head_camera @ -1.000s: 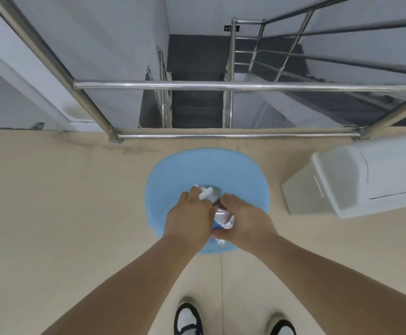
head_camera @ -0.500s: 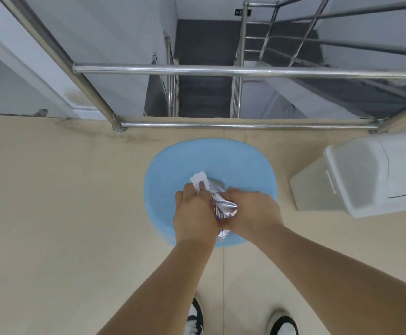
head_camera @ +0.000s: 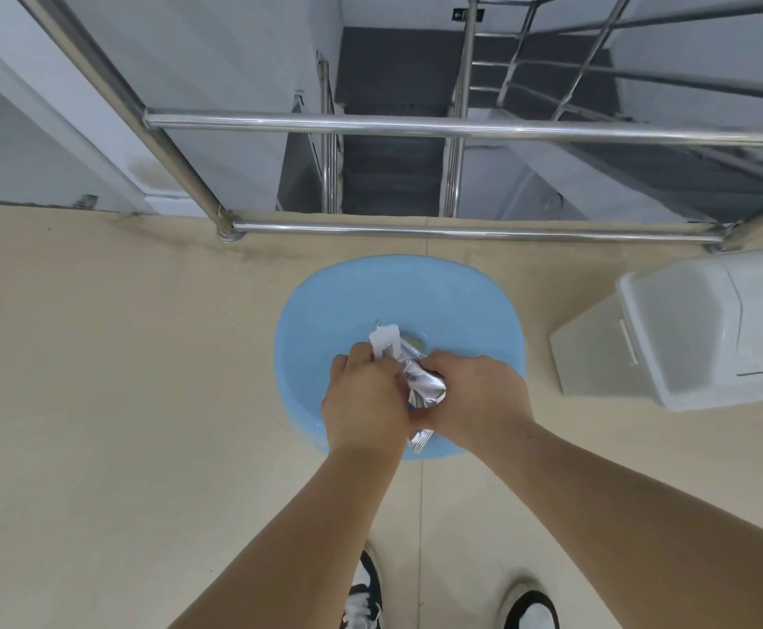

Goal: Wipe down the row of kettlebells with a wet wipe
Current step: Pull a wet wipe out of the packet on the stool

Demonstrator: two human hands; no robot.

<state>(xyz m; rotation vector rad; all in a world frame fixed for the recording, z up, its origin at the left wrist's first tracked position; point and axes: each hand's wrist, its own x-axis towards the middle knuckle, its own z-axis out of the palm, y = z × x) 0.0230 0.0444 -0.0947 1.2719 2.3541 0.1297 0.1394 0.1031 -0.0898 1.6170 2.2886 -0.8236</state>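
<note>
Both hands meet at center frame, over blue stool (head_camera: 334, 311). L hand (head_camera: 364, 401) and R hand (head_camera: 475, 397) each have fingers curled tight round a crumpled foil wipe packet (head_camera: 425, 388), held between them, knuckles close together. White strip (head_camera: 384, 338) sticks up from packet top by L fingers; wipe or torn flap, can't tell. White bin (head_camera: 688, 338) lies on floor (head_camera: 121, 379) to R. Steel railing (head_camera: 416, 127) behind stool, stairs beyond. Shoes (head_camera: 364, 596) at bottom edge.
</note>
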